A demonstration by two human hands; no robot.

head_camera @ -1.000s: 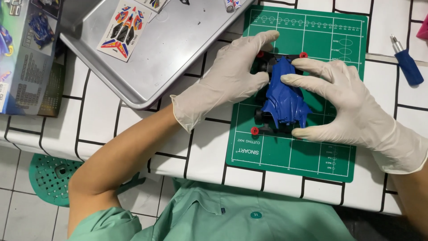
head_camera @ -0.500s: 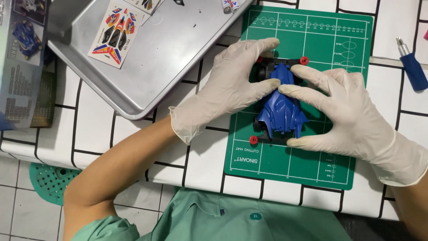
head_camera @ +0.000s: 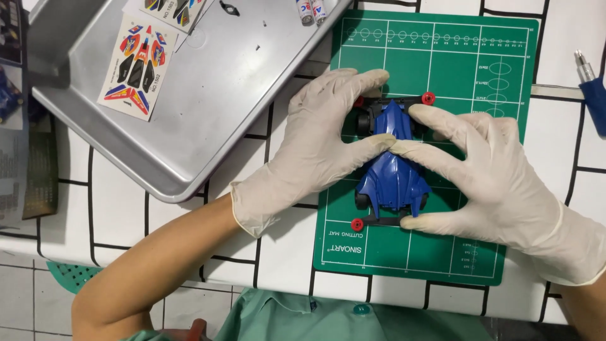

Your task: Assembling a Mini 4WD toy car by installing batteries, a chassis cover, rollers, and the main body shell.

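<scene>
Head view: two gloved hands press on a blue model car standing on a green cutting mat on the white tiled surface. The left hand curls over the car's left side; the right hand grips its right side, thumb at the rear. A metal tray beside the mat holds a sticker sheet, a second sheet and two small tubes. A blue-handled screwdriver lies at right.

Cream latex gloves cover the left hand and right hand; green shirt.
</scene>
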